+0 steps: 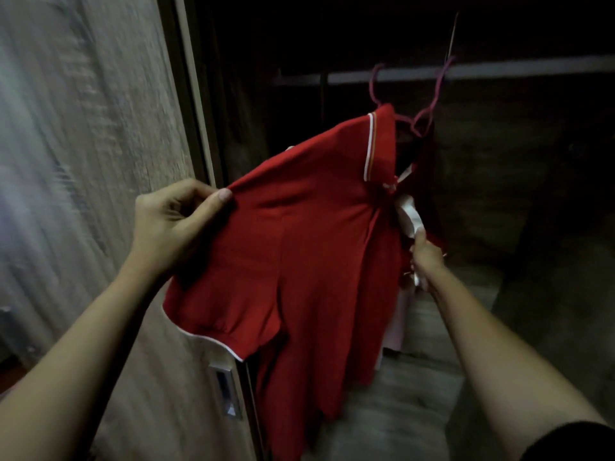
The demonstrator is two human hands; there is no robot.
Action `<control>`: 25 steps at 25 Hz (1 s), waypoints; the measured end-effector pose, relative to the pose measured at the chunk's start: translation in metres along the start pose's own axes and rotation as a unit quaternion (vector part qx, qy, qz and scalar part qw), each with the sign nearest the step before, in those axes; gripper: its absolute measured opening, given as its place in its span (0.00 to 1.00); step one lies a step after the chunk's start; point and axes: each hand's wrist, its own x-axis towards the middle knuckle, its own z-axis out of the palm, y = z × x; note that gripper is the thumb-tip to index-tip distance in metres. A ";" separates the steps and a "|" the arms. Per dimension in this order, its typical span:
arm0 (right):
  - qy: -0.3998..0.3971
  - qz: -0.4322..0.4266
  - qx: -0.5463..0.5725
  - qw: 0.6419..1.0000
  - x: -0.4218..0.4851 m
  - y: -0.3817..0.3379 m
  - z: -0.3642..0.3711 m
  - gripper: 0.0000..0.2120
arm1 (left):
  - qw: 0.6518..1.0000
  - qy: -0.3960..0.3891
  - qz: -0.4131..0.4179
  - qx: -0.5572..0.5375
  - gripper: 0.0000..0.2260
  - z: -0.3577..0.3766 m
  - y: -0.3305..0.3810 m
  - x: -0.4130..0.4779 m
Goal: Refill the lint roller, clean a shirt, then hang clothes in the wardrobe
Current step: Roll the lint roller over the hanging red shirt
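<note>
Shirt (299, 261): red cloth, fine knit, matt, falling in soft folds. White piping (368, 144) on collar and sleeve hem: smooth woven trim. Hanger (429, 104): thin, pink, faint sheen; plastic or coated wire, cannot tell. Rail (515, 70): pale smooth bar, dull metallic look. Wardrobe door (100, 128): light wood-grain panel, matt. Recessed handle (228, 394): metal, glossy. Inner panels (399, 394): wood-grain, matt, dim. White piece (411, 216) gripped by the right hand (427, 257): smooth; paper or plastic unclear. Pink cloth (394, 327) behind: matt.

There are two hands, a left hand (173, 224) and a right hand (427, 257). There is one red shirt (299, 244), two pink hanger hooks (374, 94), one white thing (411, 214), one rail (532, 69) and one door (100, 161).
</note>
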 end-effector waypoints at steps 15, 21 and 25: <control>-0.092 0.157 0.146 0.972 -0.132 0.062 0.046 0.25 | 1.000 0.009 -0.008 0.012 0.04 0.000 0.002 -0.002; -0.120 0.238 0.196 0.944 -0.154 0.080 0.045 0.26 | 1.000 0.012 -0.007 0.020 0.03 0.002 0.001 -0.003; -0.173 0.263 0.168 0.934 -0.219 0.131 0.080 0.24 | 1.000 0.017 -0.021 0.006 0.04 0.001 0.001 -0.001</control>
